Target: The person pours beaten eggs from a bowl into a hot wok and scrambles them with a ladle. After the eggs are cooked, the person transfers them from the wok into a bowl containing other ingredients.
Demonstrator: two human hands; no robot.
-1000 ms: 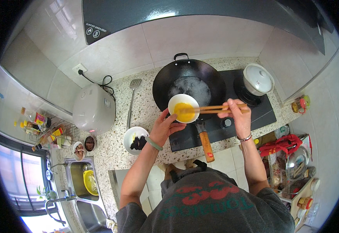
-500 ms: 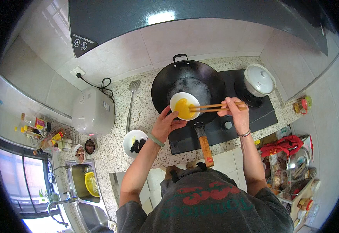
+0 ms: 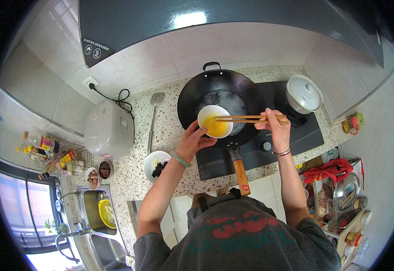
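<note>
My left hand (image 3: 192, 139) grips a white bowl (image 3: 208, 111) by its left rim and holds it tilted over the near part of a black wok (image 3: 192, 95). Yellow beaten egg (image 3: 216, 128) lies in the bowl, toward its near right side. Pinched in my right hand (image 3: 273, 128) are wooden chopsticks (image 3: 246, 119), their tips reaching into the egg. Oil or another shiny liquid (image 3: 237, 106) covers the bottom of the wok. Its wooden handle (image 3: 240, 174) points toward me.
Left of the wok lie a metal spatula (image 3: 153, 119) and a white bowl (image 3: 148, 168) with dark pieces in it. A rice cooker (image 3: 109, 128) stands farther left, near the sink (image 3: 88, 212). A lidded white pot (image 3: 303, 92) sits on the right burner (image 3: 291, 115). The range hood (image 3: 233, 11) hangs above.
The chopsticks have moved slightly up and left in the bowl, and my right hand has risen a little. The egg has shifted to the bowl's near right side.
</note>
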